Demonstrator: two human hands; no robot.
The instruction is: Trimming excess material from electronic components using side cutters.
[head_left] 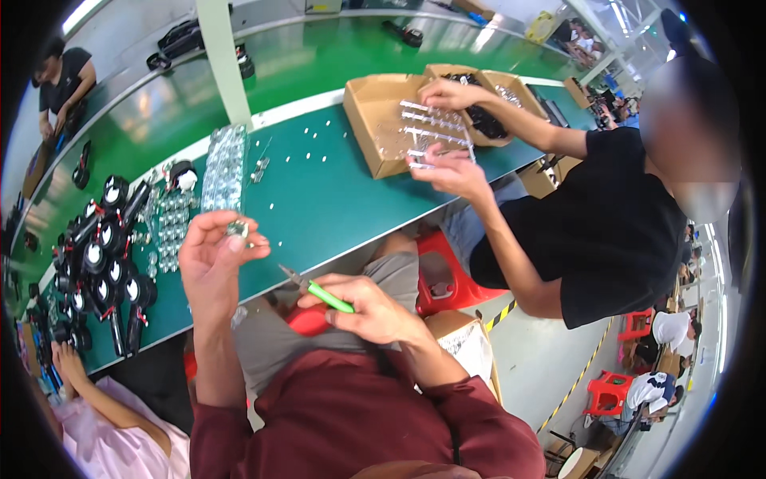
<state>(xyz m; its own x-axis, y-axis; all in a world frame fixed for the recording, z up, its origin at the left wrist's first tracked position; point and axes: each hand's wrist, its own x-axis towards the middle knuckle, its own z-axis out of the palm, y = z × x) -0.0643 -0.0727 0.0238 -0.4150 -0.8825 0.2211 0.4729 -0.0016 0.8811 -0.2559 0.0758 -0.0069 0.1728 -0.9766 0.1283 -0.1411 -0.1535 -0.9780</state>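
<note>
My left hand (pixel 215 259), raised above the green bench, pinches a small shiny part (pixel 237 228) between thumb and fingers. Its exact kind is too small to make out. Lower and to the right, my right hand (pixel 369 307) is closed round green-handled pliers (pixel 327 296), whose pointed metal tip aims up and left toward my left hand without touching it. Just beyond my left hand lies a sheet of clear plastic pockets (pixel 224 169). Beside it are rows of small silvery parts (pixel 172 227), and a few loose ones (pixel 259 169) lie to the right.
Many black-and-white round devices with handles (pixel 104 259) crowd the bench at left. Tiny white bits (pixel 309 157) are scattered on the bench (pixel 291 211). At right, a co-worker's hands (pixel 451 172) hold a clear rack over a cardboard box (pixel 363 120). Another person's arm (pixel 120 411) reaches in at lower left.
</note>
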